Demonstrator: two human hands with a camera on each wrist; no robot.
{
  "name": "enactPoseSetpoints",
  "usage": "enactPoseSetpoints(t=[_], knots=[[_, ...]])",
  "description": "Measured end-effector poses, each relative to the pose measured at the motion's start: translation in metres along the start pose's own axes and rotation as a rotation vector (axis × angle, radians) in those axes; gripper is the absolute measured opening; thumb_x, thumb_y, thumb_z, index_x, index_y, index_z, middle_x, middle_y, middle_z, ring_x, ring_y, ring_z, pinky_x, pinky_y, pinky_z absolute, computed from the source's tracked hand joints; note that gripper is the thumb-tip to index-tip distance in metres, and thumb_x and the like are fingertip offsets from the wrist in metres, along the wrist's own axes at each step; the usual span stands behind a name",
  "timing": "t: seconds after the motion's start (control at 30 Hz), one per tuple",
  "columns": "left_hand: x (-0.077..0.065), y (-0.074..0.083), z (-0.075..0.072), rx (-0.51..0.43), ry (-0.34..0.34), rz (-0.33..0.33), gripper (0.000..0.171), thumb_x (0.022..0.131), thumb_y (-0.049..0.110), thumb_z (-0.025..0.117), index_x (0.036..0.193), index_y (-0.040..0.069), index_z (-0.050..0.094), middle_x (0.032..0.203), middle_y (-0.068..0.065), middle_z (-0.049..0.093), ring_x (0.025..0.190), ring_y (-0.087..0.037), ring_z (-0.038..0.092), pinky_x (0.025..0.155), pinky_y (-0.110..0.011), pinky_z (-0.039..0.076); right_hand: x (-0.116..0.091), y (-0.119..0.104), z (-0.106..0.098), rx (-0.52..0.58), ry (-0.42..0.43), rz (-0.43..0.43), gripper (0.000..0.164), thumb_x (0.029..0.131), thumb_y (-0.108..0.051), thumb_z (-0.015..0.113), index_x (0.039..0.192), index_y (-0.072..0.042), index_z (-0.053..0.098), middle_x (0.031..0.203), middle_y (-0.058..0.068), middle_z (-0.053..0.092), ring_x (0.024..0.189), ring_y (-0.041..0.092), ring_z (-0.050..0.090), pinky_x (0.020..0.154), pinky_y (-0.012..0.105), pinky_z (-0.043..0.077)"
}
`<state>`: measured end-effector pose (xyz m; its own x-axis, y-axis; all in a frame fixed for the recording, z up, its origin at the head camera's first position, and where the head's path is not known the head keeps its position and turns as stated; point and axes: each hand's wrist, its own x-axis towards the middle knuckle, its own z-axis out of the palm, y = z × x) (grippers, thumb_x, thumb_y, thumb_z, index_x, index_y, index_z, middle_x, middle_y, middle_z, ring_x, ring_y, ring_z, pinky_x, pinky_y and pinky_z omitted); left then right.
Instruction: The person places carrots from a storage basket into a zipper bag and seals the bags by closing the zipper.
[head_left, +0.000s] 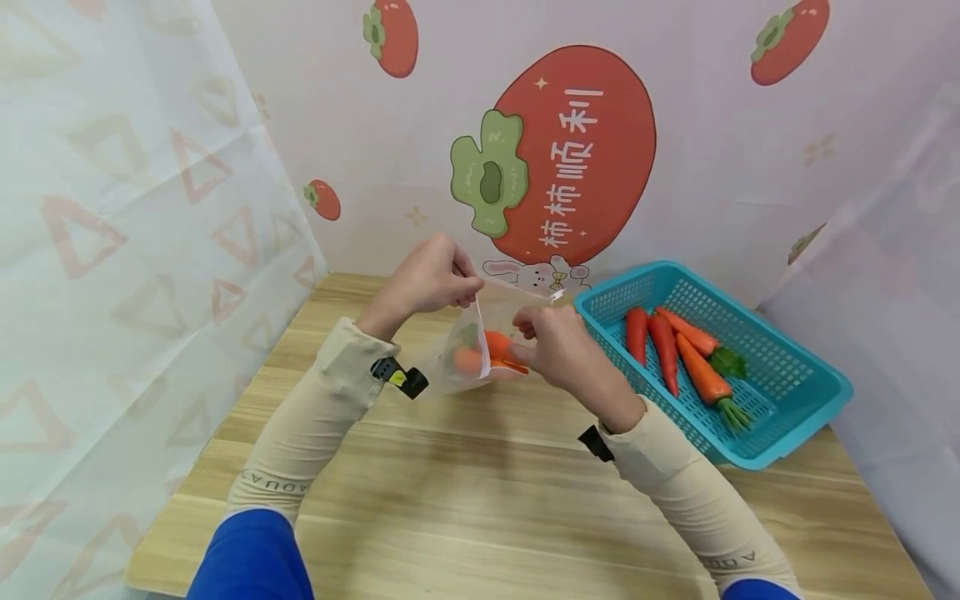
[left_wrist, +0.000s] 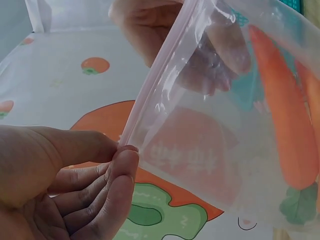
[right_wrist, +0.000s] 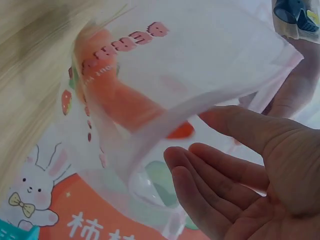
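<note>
My left hand pinches one top corner of a clear zip bag between thumb and fingers, holding it above the wooden table. Two carrots, orange with green tops, lie inside the bag and show through its film. At the bag's mouth is my right hand, its thumb right at the rim in the right wrist view. Its other fingers are loosely bent and apart from the thumb, with nothing gripped between them. The bag's mouth gapes beside this hand, and pink printed letters mark its side.
To the right, a blue plastic basket stands on the wooden table. It holds red chili peppers and carrots. A cloth backdrop with printed persimmons rises behind the table, and cloth walls flank both sides.
</note>
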<state>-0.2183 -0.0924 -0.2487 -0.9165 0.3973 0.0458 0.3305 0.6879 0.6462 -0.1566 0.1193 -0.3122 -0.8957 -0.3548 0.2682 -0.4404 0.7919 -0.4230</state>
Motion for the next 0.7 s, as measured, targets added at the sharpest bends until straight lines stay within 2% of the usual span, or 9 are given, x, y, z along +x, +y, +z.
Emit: enactPoseSetpoints(t=[0.17,0.4,0.57,0.7], knots=[[0.001,-0.001,-0.002,-0.01,0.01,0.007,0.02,0.096,0.012,0.069,0.087,0.001,0.082,0.073,-0.007,0.078,0.067,-0.013,0.075,0.061,-0.022,0.057,-0.005,-0.001,-0.011,-0.011,0.022,-0.032,0.025,0.088,-0.015,0.085,0.106,0.0,0.077,0.097,0.015,0.079,0.087,0.03,0.076,0.079,0.044,0.065],[0.001,-0.003,-0.003,0.0,0.02,0.008,0.02,0.095,0.013,0.069,0.085,0.002,0.083,0.072,-0.006,0.078,0.065,-0.012,0.074,0.059,-0.022,0.054,-0.014,0.007,-0.029,-0.029,0.033,-0.038,0.023,0.089,-0.013,0.082,0.107,0.001,0.077,0.099,0.016,0.079,0.09,0.032,0.076,0.082,0.048,0.064],[0.002,-0.005,-0.002,0.001,0.025,0.018,0.021,0.094,0.012,0.068,0.083,0.003,0.083,0.071,-0.006,0.077,0.063,-0.01,0.073,0.057,-0.021,0.053,-0.02,0.02,-0.041,-0.03,0.015,0.003,0.022,0.089,-0.011,0.082,0.107,0.001,0.076,0.102,0.017,0.08,0.094,0.033,0.077,0.086,0.051,0.064],[0.003,-0.005,-0.001,-0.006,0.014,0.011,0.02,0.095,0.012,0.069,0.085,0.002,0.083,0.072,-0.006,0.078,0.068,-0.017,0.077,0.058,-0.021,0.054,-0.026,0.031,-0.051,-0.058,0.0,0.043,0.021,0.09,-0.011,0.082,0.106,0.001,0.076,0.103,0.018,0.08,0.097,0.033,0.078,0.087,0.053,0.064]])
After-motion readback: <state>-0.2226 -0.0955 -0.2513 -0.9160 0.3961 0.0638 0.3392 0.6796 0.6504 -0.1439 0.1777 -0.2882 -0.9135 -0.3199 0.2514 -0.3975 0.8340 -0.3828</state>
